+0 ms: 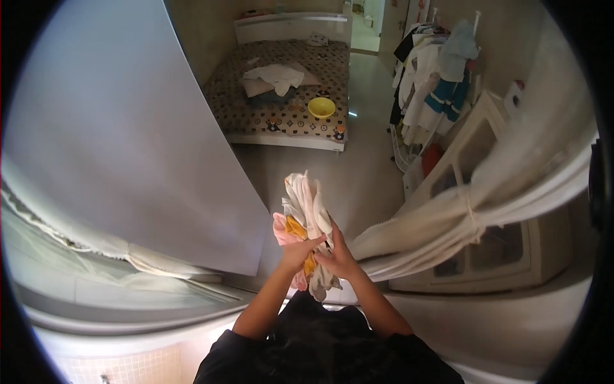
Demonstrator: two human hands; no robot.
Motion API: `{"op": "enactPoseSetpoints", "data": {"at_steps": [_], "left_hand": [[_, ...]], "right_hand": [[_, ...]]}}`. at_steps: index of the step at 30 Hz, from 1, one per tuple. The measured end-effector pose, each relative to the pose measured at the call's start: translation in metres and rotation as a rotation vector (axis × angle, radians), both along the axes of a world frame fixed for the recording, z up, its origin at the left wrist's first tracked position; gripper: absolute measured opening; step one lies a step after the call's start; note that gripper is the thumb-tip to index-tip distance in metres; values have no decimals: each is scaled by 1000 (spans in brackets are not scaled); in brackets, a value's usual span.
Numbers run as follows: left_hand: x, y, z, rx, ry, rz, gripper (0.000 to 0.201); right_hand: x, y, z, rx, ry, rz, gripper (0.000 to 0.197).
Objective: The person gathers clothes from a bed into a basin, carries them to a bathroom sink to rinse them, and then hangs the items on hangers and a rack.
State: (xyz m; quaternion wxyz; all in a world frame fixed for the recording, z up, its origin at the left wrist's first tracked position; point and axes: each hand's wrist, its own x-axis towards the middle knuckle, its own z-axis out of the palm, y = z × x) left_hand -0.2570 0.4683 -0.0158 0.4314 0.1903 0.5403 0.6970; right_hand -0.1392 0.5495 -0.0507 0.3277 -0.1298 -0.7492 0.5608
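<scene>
A loose bundle of clothes [311, 208], white with pink and mustard-yellow pieces, is held up in front of my body. My left hand [299, 253] is closed round the bundle from its left side, below the yellow cloth. From the right, my right hand [339, 258] grips the same bundle, its fingers partly hidden by the fabric. Above the hands the white cloth sticks upward, and below them grey-white and pink ends hang down. I cannot make out the separate garments.
Ahead stands a bed [256, 137] with a patterned sheet, a yellow basin [322, 108] and a white garment [281, 75]. A loaded clothes rack [441, 83] is at the far right. Tied curtains [435, 233] and a glass-doored cabinet [499, 253] flank the right; a tall pale panel [128, 128] fills the left.
</scene>
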Motion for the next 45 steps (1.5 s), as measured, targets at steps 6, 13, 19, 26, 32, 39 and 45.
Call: {"op": "enactPoseSetpoints", "data": {"at_steps": [6,13,19,26,32,39,45], "left_hand": [[-121,91,-46,57,-228,59,71],[-226,156,-45,135,-419,-131,63],[-270,236,-34,3,-307,-141,60],[-361,343,-40,-26,24,-48,59],[-444,420,-47,-58,26,229,52],[-553,474,-37,-117,-57,409,46],[-671,515,-43,-39,-444,256,40]], "right_hand": [[-96,94,20,-894,299,327,64],[-179,183,33,-645,77,48,82],[-238,263,-8,-1032,19,414,86],[-341,371,4,-1095,-54,341,70],[-446,454,36,-1041,-89,271,63],[-585,511,19,-822,-26,144,56],[-697,567,-6,-1001,-104,109,53]]}}
